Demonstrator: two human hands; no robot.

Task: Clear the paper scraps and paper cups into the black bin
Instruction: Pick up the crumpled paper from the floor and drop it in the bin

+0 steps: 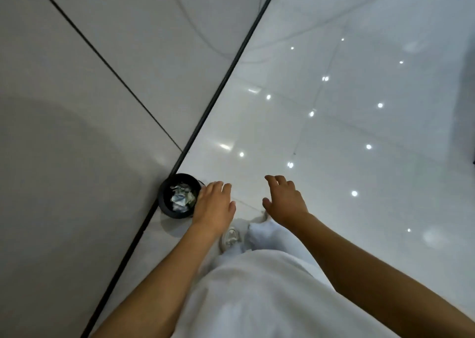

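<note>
The black bin (pixel 164 204) stands on the glossy white floor (pixel 334 137), close against the dark strip (pixel 221 85) at the foot of the grey wall (pixel 77 106). It is round and is seen from above. Inside it lie crumpled paper scraps (pixel 181 197), pale and greenish, which cover much of the bottom. Whether a paper cup is among them I cannot tell.

Both arms reach forward and down, and both hands are empty. The left hand (pixel 214 206) hangs with its back to the camera, just beside the right edge of the bin. Its fingers (pixel 205 189) are relaxed and a little bent, and in the picture they overlap the rim on that side; whether they really touch the rim cannot be seen. The scraps lie to the left of these fingers, lower down in the bin.

The right hand (pixel 284 200) is well apart from the bin, to the right of the left hand. Its fingers (pixel 272 180) are spread and loosely curved and grasp nothing.

Below the hands there are white clothes (pixel 257 294) and a light shoe (pixel 231 237) on the floor. Many small bright lights are reflected in the floor tiles.
</note>
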